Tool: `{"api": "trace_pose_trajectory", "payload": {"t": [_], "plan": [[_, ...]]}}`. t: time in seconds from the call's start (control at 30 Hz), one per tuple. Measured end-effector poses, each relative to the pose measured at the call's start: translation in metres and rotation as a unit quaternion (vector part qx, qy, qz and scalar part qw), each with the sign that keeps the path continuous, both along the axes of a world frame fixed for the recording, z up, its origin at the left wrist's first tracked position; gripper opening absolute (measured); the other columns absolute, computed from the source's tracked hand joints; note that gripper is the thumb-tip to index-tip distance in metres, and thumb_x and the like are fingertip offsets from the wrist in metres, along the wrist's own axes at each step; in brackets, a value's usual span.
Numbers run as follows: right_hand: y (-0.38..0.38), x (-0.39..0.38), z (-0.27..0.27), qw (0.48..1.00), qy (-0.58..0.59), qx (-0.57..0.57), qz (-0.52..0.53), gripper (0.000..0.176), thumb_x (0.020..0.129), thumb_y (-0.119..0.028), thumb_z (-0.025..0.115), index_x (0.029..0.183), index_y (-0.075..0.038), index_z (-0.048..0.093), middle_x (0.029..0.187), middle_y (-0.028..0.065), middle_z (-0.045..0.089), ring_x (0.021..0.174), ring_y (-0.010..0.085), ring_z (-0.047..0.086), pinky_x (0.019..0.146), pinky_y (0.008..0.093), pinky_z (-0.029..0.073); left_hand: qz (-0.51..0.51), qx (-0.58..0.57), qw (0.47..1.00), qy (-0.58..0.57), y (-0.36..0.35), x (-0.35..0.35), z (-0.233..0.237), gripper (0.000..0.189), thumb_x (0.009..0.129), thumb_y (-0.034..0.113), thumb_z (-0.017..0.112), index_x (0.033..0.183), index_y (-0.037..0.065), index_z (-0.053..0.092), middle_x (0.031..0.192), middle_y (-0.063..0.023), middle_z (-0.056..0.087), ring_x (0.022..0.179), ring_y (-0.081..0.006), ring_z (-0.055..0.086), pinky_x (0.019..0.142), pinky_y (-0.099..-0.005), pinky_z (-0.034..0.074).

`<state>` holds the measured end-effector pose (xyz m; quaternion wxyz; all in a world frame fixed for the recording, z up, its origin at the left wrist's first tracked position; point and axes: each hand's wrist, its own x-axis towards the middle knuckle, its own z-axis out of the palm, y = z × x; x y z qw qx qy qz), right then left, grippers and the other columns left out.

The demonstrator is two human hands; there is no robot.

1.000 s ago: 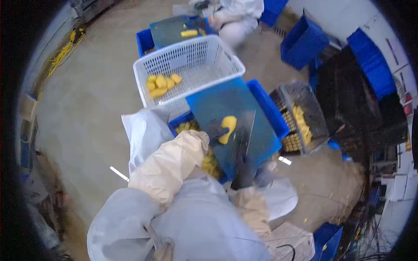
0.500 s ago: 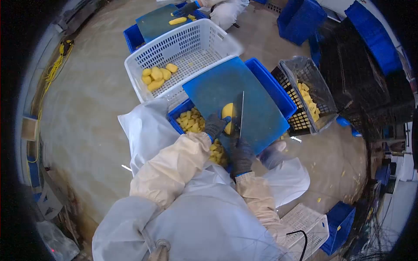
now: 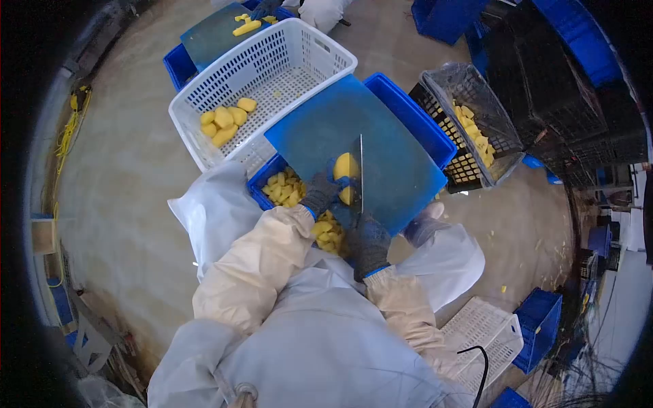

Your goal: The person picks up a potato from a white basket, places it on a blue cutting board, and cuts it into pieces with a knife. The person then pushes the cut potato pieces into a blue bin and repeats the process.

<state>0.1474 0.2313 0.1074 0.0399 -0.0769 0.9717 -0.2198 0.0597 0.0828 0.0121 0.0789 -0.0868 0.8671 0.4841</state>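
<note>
A peeled yellow potato (image 3: 346,166) lies on the blue cutting board (image 3: 401,149). My left hand (image 3: 321,193), in a dark glove, grips it from the left, one finger crossing over it. In my gloved right hand (image 3: 371,246) is a knife (image 3: 362,163), its handle hidden in the closed fingers. The blade points away from me, close along the potato's right side, and is seen nearly edge-on. Under the board's near left edge, a blue bin (image 3: 256,192) holds cut potato chunks (image 3: 284,188); more chunks (image 3: 329,234) show between my hands.
Several peeled potatoes (image 3: 223,122) lie in a white basket (image 3: 262,64) beyond the board. At right stands a black crate (image 3: 466,182), lined with plastic, with yellow pieces (image 3: 474,132) inside. Another person's gloved hand (image 3: 264,9) is over a far board (image 3: 211,39).
The view has shifted, so the board and baskets sit further left in it. The knife blade has turned from showing its flat side to nearly edge-on beside the potato. Both hands keep their grips.
</note>
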Motion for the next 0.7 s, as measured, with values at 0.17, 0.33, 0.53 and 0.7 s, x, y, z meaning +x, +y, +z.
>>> {"api": "trace_pose_trajectory", "payload": {"t": [0.17, 0.33, 0.53, 0.7], "plan": [[-0.008, -0.005, 0.001, 0.998, -0.048, 0.023, -0.023, 0.022, 0.079, -0.019, 0.055, 0.094, -0.003, 0.054, 0.068, 0.0164, 0.06, 0.061, 0.034, 0.059, 0.057, 0.0467, 0.046, 0.011, -0.011, 0.999, -0.036, 0.0, 0.003, 0.006, 0.065, 0.079, 0.034, 0.062, 0.13, 0.003, 0.036, 0.118, -0.0222, 0.053, 0.108, -0.0356, 0.052, 0.09, -0.0405, 0.042], [-0.015, -0.022, -0.011, 0.998, 0.027, -0.033, 0.034, 0.029, 0.087, -0.03, 0.047, 0.087, -0.002, 0.056, 0.077, 0.0202, 0.062, 0.074, 0.0383, 0.061, 0.066, 0.0472, 0.047, 0.022, -0.005, 1.0, 0.01, 0.001, 0.006, 0.018, 0.065, 0.078, 0.035, 0.062, 0.129, 0.003, 0.038, 0.114, -0.0239, 0.054, 0.103, -0.0366, 0.055, 0.085, -0.0414, 0.045], [-0.03, -0.055, -0.028, 0.981, -0.182, 0.034, -0.057, 0.031, 0.087, -0.034, 0.048, 0.094, -0.005, 0.057, 0.085, 0.0179, 0.061, 0.078, 0.0362, 0.06, 0.067, 0.0479, 0.046, 0.048, -0.082, 0.993, 0.069, 0.005, 0.004, -0.011, 0.063, 0.078, 0.034, 0.063, 0.127, 0.002, 0.04, 0.109, -0.0243, 0.056, 0.103, -0.038, 0.054, 0.086, -0.0431, 0.043], [-0.016, -0.024, -0.028, 0.999, -0.038, 0.033, 0.01, 0.03, 0.087, -0.035, 0.048, 0.089, -0.005, 0.056, 0.086, 0.0175, 0.06, 0.078, 0.0354, 0.06, 0.065, 0.0478, 0.046, 0.087, -0.014, 0.996, 0.032, 0.013, 0.004, -0.002, 0.061, 0.079, 0.031, 0.062, 0.128, 0.002, 0.039, 0.113, -0.0254, 0.054, 0.106, -0.0391, 0.052, 0.088, -0.0439, 0.042]]}}
